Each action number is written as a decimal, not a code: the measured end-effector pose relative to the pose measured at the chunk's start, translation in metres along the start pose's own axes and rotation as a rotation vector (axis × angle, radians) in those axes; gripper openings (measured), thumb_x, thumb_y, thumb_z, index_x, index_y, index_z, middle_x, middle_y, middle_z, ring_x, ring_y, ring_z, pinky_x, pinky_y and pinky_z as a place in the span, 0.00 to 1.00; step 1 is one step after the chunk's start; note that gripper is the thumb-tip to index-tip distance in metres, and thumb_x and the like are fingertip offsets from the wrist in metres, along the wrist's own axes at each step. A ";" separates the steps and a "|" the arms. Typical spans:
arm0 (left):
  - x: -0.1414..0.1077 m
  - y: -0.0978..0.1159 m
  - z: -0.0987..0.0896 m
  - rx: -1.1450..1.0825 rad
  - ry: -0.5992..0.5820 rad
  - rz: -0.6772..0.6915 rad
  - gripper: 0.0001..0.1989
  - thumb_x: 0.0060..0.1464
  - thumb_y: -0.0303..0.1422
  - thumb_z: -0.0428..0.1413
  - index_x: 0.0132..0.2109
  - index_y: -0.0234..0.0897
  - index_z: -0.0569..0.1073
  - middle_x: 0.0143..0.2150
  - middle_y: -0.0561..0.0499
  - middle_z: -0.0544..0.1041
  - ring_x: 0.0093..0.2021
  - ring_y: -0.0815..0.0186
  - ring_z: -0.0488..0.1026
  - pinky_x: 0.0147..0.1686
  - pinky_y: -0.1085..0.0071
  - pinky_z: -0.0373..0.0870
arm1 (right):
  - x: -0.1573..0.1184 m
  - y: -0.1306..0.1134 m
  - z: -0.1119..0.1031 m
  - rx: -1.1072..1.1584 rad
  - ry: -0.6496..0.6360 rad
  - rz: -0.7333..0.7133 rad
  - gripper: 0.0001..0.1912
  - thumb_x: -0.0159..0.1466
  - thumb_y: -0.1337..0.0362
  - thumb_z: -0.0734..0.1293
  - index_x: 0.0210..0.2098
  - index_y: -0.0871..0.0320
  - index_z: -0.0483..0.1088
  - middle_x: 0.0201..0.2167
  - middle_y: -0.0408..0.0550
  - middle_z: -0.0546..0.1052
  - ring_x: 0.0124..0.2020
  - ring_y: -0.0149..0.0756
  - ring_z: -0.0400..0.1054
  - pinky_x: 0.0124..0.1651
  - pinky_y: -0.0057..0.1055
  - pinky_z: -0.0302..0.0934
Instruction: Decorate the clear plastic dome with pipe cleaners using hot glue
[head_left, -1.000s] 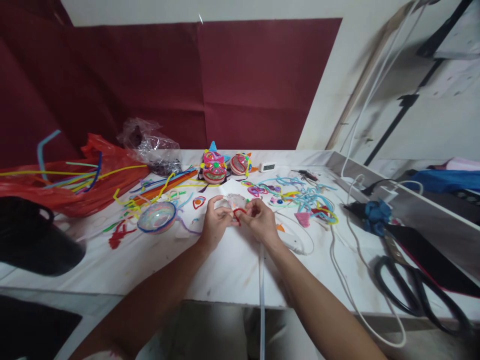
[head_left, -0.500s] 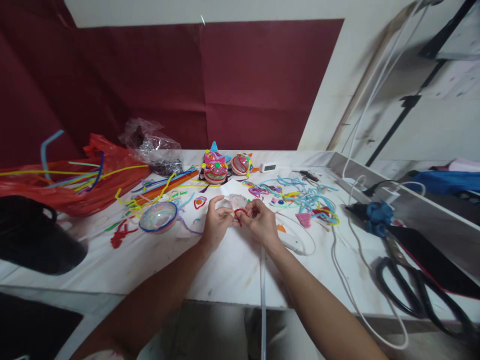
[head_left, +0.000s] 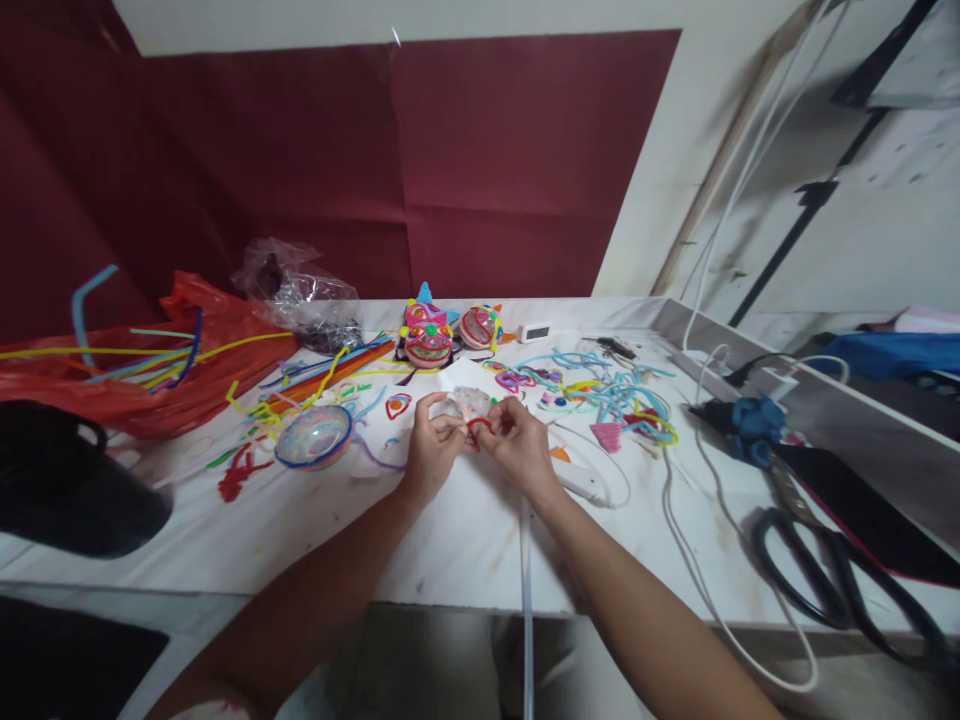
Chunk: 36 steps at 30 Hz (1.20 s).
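On the far left, a red plastic bag [head_left: 217, 388] lies on the white table [head_left: 225, 550], with colourful strips upon it. Nearer than it there is a black container [head_left: 82, 490], tilted to one side. To the right, on the far side, sits a crumpled clear bag [head_left: 300, 290], and nearer, some red fuzzy pieces [head_left: 238, 476] are beside a clear bowl with blue rim [head_left: 350, 432].

In the middle, the left hand [head_left: 433, 445] has its thumb and fingertips together, clamped on the left end of a curved red strip [head_left: 480, 421]. This strip is between the two hands, above the table. Behind it, on the far side, stand two decorated round figures [head_left: 429, 338]. The right hand [head_left: 521, 440] also pinches the strip, its thumb and forefinger closed on the right part.

Further right, a white device [head_left: 581, 482] lies near the right wrist, and farther away is a tangle of light blue strips [head_left: 630, 392]. At the near right, scissors with black handles [head_left: 844, 580] rest at the table edge.
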<state>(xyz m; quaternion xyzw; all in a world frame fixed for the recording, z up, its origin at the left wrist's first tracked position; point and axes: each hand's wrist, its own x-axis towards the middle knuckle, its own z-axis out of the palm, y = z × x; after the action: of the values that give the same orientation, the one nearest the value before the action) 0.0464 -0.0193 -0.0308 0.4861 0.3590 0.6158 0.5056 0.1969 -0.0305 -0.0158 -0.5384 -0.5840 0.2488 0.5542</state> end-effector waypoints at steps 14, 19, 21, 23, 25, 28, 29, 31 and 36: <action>0.002 -0.006 -0.002 0.019 0.028 0.006 0.34 0.43 0.33 0.72 0.57 0.44 0.68 0.31 0.59 0.82 0.32 0.61 0.84 0.29 0.69 0.83 | 0.003 0.003 -0.002 -0.023 -0.010 -0.062 0.10 0.56 0.54 0.72 0.32 0.49 0.68 0.25 0.39 0.74 0.28 0.40 0.68 0.38 0.37 0.62; 0.000 -0.003 -0.001 0.031 0.033 0.012 0.33 0.45 0.33 0.73 0.56 0.44 0.69 0.30 0.59 0.82 0.32 0.61 0.85 0.30 0.68 0.84 | 0.003 0.001 -0.003 -0.011 -0.026 -0.064 0.10 0.55 0.55 0.72 0.32 0.49 0.68 0.25 0.40 0.74 0.28 0.39 0.68 0.37 0.37 0.62; -0.001 -0.001 0.000 0.028 0.036 0.008 0.33 0.45 0.33 0.73 0.56 0.43 0.69 0.30 0.60 0.82 0.31 0.61 0.84 0.30 0.67 0.85 | 0.002 -0.001 -0.004 -0.004 -0.033 -0.057 0.10 0.54 0.56 0.72 0.31 0.49 0.68 0.25 0.39 0.74 0.28 0.39 0.68 0.37 0.37 0.61; -0.001 0.000 0.001 0.030 0.025 -0.001 0.33 0.45 0.33 0.73 0.56 0.43 0.68 0.30 0.60 0.82 0.31 0.61 0.84 0.31 0.66 0.85 | 0.002 -0.002 -0.003 0.006 -0.032 -0.036 0.10 0.54 0.56 0.72 0.32 0.49 0.68 0.25 0.39 0.74 0.27 0.39 0.68 0.36 0.36 0.61; -0.002 0.000 0.002 0.033 0.011 -0.010 0.34 0.45 0.34 0.73 0.57 0.44 0.68 0.30 0.60 0.82 0.31 0.61 0.84 0.31 0.65 0.86 | 0.001 -0.004 -0.003 0.017 -0.021 -0.006 0.10 0.53 0.56 0.71 0.32 0.49 0.68 0.24 0.39 0.74 0.27 0.39 0.68 0.35 0.36 0.61; -0.002 0.000 0.002 0.025 0.008 -0.009 0.35 0.44 0.33 0.73 0.57 0.44 0.68 0.30 0.60 0.82 0.31 0.60 0.85 0.31 0.65 0.86 | 0.000 -0.005 -0.003 0.033 -0.015 0.036 0.10 0.53 0.57 0.72 0.31 0.49 0.69 0.24 0.38 0.75 0.27 0.39 0.68 0.34 0.36 0.61; -0.002 -0.001 0.002 0.023 0.008 -0.004 0.35 0.44 0.33 0.73 0.57 0.44 0.68 0.30 0.60 0.82 0.32 0.59 0.85 0.31 0.65 0.86 | 0.000 -0.006 -0.003 0.038 -0.014 0.049 0.10 0.52 0.57 0.73 0.31 0.49 0.69 0.24 0.38 0.75 0.26 0.39 0.68 0.33 0.36 0.61; -0.002 -0.002 0.001 0.027 0.003 0.006 0.34 0.44 0.33 0.73 0.57 0.44 0.68 0.30 0.59 0.82 0.32 0.59 0.85 0.31 0.65 0.86 | 0.000 -0.006 -0.004 0.045 -0.015 0.072 0.10 0.52 0.57 0.73 0.31 0.49 0.69 0.23 0.38 0.74 0.26 0.39 0.68 0.33 0.36 0.61; -0.001 -0.008 0.000 0.037 0.005 0.012 0.34 0.46 0.33 0.72 0.58 0.44 0.69 0.32 0.58 0.83 0.32 0.60 0.84 0.32 0.65 0.85 | 0.002 -0.008 -0.005 0.036 -0.033 0.115 0.10 0.52 0.59 0.74 0.30 0.49 0.68 0.23 0.36 0.74 0.26 0.38 0.69 0.35 0.36 0.60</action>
<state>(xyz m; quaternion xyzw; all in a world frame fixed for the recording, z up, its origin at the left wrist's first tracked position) 0.0486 -0.0180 -0.0387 0.4960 0.3687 0.6133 0.4919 0.1994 -0.0323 -0.0066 -0.5569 -0.5564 0.2995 0.5390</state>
